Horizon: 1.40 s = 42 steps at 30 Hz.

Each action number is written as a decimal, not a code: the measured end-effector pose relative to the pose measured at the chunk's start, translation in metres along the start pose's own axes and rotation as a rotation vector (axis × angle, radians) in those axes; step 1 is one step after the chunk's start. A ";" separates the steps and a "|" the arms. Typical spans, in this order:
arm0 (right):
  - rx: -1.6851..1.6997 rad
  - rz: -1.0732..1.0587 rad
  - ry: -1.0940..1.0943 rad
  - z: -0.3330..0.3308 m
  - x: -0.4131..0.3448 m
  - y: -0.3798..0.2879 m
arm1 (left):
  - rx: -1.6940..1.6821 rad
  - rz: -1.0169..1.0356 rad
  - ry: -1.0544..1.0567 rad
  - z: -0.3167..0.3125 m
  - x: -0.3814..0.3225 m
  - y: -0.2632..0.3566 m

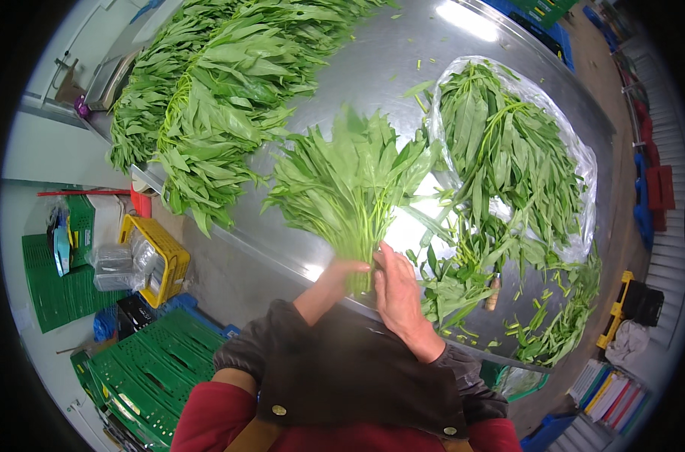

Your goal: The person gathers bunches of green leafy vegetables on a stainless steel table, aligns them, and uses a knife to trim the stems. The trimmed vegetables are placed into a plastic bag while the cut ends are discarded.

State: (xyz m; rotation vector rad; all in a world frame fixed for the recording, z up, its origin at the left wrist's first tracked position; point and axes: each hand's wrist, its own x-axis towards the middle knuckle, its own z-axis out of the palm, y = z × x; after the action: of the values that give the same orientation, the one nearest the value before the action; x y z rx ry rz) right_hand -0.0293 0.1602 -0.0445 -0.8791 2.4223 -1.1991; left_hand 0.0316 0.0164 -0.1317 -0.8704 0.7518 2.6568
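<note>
A fan-shaped bunch of long-leaved greens (353,175), which looks like water spinach, stands over the near edge of the steel table with its stems towards me. My left hand (334,279), blurred, is wrapped around the stems, its thumb lying across their front. On the other side, my right hand (397,288) rests against the stems with its fingers bent and close together; whether it grips them is not plain. Loose leaves and cut stem bits (458,294) lie right of my right hand. Among them shows the wooden handle of a tool (493,292), its other end hidden under leaves.
Rows of stacked greens (223,96) cover the steel table's (370,73) far left. A clear plastic bag (585,186) holding more greens (506,141) lies at right. Green crates (156,361) and a yellow crate (170,265) stand on the floor to my left.
</note>
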 end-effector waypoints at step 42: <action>0.109 -0.289 -0.143 0.032 0.049 -0.049 | 3.042 0.370 0.760 -0.057 -0.074 0.140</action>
State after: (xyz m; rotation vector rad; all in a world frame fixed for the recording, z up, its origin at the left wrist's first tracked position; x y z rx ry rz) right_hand -0.0315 0.0871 -0.0249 -1.2670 2.1484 -1.3014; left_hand 0.0642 -0.1370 -0.0705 -0.1998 2.7503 -0.9159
